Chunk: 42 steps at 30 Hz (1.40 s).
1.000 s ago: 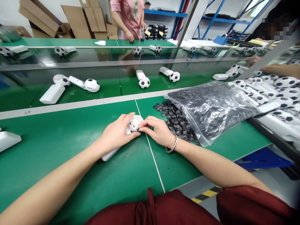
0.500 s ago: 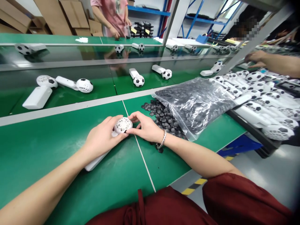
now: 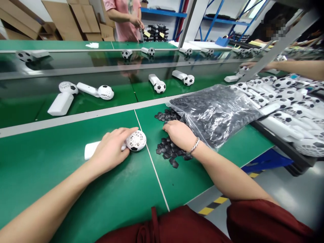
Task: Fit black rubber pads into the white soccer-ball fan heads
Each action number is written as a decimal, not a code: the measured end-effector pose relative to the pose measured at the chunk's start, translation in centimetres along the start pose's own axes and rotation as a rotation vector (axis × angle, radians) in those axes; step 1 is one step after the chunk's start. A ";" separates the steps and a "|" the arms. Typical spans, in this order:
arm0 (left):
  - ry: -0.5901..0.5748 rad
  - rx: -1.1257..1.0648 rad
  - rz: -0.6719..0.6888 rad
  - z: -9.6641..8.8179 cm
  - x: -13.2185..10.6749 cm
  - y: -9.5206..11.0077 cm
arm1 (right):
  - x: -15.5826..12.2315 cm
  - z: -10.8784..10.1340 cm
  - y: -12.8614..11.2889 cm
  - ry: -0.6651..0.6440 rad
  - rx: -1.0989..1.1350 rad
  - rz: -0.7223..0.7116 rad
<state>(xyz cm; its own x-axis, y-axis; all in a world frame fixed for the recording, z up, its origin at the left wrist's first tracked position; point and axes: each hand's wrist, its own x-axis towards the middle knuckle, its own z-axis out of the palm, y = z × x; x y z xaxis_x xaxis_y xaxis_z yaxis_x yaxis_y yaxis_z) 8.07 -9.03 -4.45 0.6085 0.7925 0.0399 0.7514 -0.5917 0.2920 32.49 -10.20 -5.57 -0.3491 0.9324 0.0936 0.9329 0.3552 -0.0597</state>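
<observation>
A white handheld fan (image 3: 137, 140) with a round, football-style lattice head lies on the green work table, its handle pointing left. One black patch shows at the lower edge of its head. My left hand (image 3: 111, 146) is closed around the neck and the near side of the head. Right of the white line, my right hand (image 3: 178, 134) reaches into a pile of black pentagon pieces (image 3: 168, 148). Its fingers are bent together over the pieces, and whatever they pinch is hidden. Beside that hand lies a clear plastic bag (image 3: 215, 108) full of the same black pieces.
Beyond the table edge, several ball-headed fans (image 3: 160, 86) lie on a green conveyor (image 3: 121, 92). A black tray (image 3: 286, 158) heaped with fans stands at the right, with another person's arm (image 3: 298, 69) over it. A person in pink (image 3: 124, 20) stands across the line.
My right hand has left the fan's head and moved right to the black pieces. The left hand still holds the fan, whose handle has swung to lie flatter. The co-worker's arm at right has moved left.
</observation>
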 end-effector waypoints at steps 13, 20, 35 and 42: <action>-0.009 -0.014 0.068 -0.1 0.2 -0.1 | -0.1 -0.4 -3.3 0.142 0.802 -0.295; 0.105 -0.064 0.008 0.7 0.4 0.6 | 0.4 0.8 -3.7 0.234 0.786 -0.401; 0.173 -0.178 0.093 1.1 0.2 1.1 | 1.6 1.6 -3.6 0.029 1.062 -0.078; -0.018 -0.070 0.099 -0.1 -0.8 -0.7 | 2.0 -0.4 1.7 0.305 0.474 0.187</action>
<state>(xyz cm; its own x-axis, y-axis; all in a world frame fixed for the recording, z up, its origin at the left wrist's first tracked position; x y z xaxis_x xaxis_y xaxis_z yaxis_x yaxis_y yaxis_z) 7.07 -9.25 -4.56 0.6840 0.7275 0.0545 0.6680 -0.6546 0.3540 33.41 -7.71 -5.11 -0.0755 0.9459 0.3156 0.8103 0.2426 -0.5334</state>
